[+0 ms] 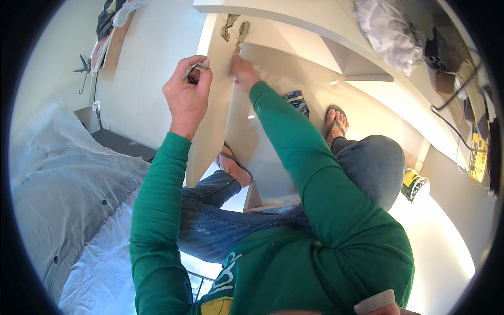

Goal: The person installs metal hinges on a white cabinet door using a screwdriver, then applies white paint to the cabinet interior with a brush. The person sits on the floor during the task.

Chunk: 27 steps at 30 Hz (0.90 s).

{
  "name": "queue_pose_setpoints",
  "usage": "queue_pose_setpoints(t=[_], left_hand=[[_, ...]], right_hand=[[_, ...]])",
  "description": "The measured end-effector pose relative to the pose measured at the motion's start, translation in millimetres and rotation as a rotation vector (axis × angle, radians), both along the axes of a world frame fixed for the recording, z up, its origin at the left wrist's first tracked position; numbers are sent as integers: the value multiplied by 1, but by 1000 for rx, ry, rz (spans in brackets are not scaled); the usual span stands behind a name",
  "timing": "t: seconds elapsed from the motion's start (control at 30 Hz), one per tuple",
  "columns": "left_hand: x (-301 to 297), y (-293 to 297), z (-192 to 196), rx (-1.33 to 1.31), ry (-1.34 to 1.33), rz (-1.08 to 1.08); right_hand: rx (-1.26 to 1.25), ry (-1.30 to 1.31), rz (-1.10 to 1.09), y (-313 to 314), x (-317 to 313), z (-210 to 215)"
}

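Note:
My left hand (pixel 188 97) is raised at the outer side of an upright white panel (pixel 206 126), fingers curled round a small grey metal piece (pixel 197 69), possibly a hinge part. On the panel's other side my right hand (pixel 245 72) reaches forward, smeared by motion. Its fingertips are close to the lower end of a metal cabinet hinge (pixel 242 32); whether they touch or grip it I cannot tell. A second hinge (pixel 229 27) sits just left of that one, at the panel's far end under a white cabinet edge (pixel 283 9).
A blue packet (pixel 296 102) lies beyond my right forearm, near my sandalled foot (pixel 336 122). Plastic sheeting (pixel 63 194) drapes at the left. A yellow-and-green can (pixel 415 185) stands right of my knee. Crumpled white plastic (pixel 391 34) and cables (pixel 451 107) are at the upper right.

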State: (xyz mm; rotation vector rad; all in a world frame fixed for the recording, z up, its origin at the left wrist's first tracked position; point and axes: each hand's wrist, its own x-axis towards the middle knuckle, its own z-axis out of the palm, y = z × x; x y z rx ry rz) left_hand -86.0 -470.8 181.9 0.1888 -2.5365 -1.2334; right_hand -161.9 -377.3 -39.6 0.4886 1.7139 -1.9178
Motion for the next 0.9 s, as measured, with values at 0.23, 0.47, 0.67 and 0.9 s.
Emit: queue_pose_setpoints(t=[0.23,0.47,0.67,0.9], left_hand=[[3,2,21,-64,0,35],[25,-4,79,1084,-318,66],[41,7,76,1635,-199,79],[44,27,79,1910,-79,-172]], right_hand=[[163,-23,100,2,106,12],[-32,98,29,41,90,136],[55,566,176,82,60,284],[575,1301,415,104,97,376]])
